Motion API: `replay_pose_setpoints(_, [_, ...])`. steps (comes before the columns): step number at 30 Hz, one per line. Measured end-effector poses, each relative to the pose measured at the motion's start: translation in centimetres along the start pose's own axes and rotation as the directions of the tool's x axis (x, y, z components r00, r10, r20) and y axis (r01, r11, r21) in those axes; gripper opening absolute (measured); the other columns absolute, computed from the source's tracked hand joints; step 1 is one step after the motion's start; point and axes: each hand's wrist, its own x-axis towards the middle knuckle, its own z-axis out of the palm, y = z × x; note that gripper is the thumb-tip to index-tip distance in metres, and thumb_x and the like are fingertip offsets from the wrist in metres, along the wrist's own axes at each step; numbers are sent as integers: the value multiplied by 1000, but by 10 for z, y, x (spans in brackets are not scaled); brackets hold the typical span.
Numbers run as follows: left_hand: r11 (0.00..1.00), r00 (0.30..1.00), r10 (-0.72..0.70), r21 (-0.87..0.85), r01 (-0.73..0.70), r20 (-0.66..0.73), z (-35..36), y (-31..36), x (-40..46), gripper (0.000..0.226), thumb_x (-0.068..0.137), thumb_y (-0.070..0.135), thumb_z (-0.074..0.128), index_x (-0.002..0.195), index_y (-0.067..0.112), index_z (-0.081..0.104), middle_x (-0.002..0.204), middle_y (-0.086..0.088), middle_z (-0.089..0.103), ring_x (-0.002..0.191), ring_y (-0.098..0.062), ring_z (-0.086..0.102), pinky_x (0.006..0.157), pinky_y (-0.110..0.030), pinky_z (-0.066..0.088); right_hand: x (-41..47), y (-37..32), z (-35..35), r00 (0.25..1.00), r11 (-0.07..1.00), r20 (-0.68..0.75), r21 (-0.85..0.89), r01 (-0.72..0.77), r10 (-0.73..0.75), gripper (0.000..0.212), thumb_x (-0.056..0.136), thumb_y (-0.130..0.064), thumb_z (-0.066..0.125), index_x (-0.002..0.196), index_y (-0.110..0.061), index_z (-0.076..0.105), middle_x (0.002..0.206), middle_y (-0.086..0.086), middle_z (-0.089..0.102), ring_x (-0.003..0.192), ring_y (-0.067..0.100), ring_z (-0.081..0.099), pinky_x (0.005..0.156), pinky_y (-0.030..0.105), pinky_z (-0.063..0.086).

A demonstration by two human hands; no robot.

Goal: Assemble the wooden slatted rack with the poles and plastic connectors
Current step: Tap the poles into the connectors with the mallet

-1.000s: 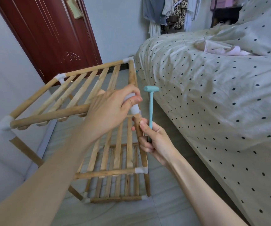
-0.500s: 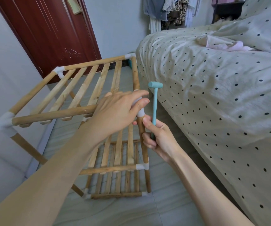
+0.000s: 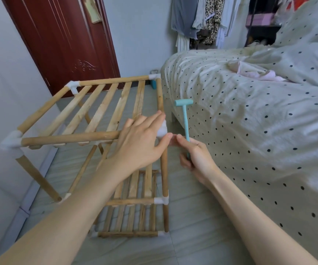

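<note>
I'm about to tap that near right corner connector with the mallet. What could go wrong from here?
1. The left hand lies over the white connector, fingers on top; a tap could land on them.
2. The right hand grips the blue mallet low on its handle, so the head may wobble and miss.
3. The rack stands close to the bed, leaving little swing room.

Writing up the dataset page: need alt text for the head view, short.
A left hand rests on the white connector at the near right corner of a wooden slatted rack, while the right hand grips a small teal mallet upright beside it. The rack stands on a tiled floor between a bed and a red door.
</note>
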Motion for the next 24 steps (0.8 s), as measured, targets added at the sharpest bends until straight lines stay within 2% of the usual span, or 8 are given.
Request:
replay_pose_setpoints(2, [1000, 1000, 15, 7, -16, 16, -2, 0, 1, 75, 86, 63, 8, 149, 24, 22, 155, 10, 23, 133, -15, 34, 98, -32, 26, 5, -14, 0, 998, 999, -62, -44, 19, -22, 21, 97, -26, 49, 100, -17, 68, 84, -10, 72, 39, 11, 24, 40, 19, 15])
replay_pose_setpoints(6, [1000, 1000, 1, -15, -2, -12, -1, -3, -2, 66, 92, 59, 34, 148, 24, 25, 154, 10, 25, 130, -15, 37, 95, -29, 24, 19, -35, 12, 994, 996, -105, -91, 22, -32, 22, 96, -27, 50, 105, -13, 64, 78, -8, 68, 37, 9, 28, 36, 15, 17])
replay_pose_setpoints(10, [994, 995, -9, -106, -2, -104, 2, -8, -6, 61, 87, 54, 48, 137, 20, 47, 140, 6, 49, 111, -19, 55, 86, -27, 25, 40, -48, 26, 988, 986, -129, -154, 59, -79, 25, 95, -27, 53, 108, -9, 65, 77, -6, 62, 36, 5, 31, 34, 16, 22])
replay_pose_setpoints(13, [987, 987, 5, -160, -31, -161, 0, -20, -14, 62, 76, 52, 43, 125, 20, 60, 123, 7, 63, 99, -16, 61, 85, -25, 25, 57, -55, 34, 981, 945, -112, -307, 114, -155, 30, 95, -28, 53, 114, -7, 65, 75, -3, 50, 37, 0, 37, 39, 10, 27])
replay_pose_setpoints(17, [969, 984, -34, -249, -11, -176, -7, -57, -37, 57, 65, 49, 45, 117, 32, 62, 114, 24, 59, 98, -4, 51, 83, -21, 20, 73, -52, 48, 968, 803, 2, -558, 209, -251, 42, 96, -31, 51, 108, 7, 63, 71, -6, 41, 53, 2, 43, 53, 12, 32])
replay_pose_setpoints(19, [943, 983, -65, -334, 5, -169, -14, -80, -51, 49, 63, 44, 44, 109, 38, 61, 107, 26, 57, 97, -2, 48, 83, -22, 21, 75, -46, 56, 966, 795, 39, -560, 233, -255, 35, 97, -31, 48, 106, -2, 67, 76, -7, 42, 63, 2, 42, 62, 14, 35])
replay_pose_setpoints(22, [877, 991, -104, -477, 53, -82, -27, -114, -75, 50, 65, 41, 39, 112, 56, 50, 110, 29, 53, 109, -1, 44, 97, -21, 19, 75, -44, 67, 970, 835, 16, -506, 216, -242, 20, 98, -27, 46, 98, -22, 65, 74, -5, 44, 61, 6, 41, 56, 18, 40])
replay_pose_setpoints(24, [860, 993, -112, -498, 112, 30, -37, -136, -91, 56, 66, 46, 35, 114, 73, 39, 118, 31, 45, 120, -4, 36, 107, -29, 16, 80, -45, 71, 941, 721, -20, -648, 245, -338, 23, 98, -26, 47, 86, -17, 64, 80, 0, 51, 69, 12, 48, 68, 27, 42])
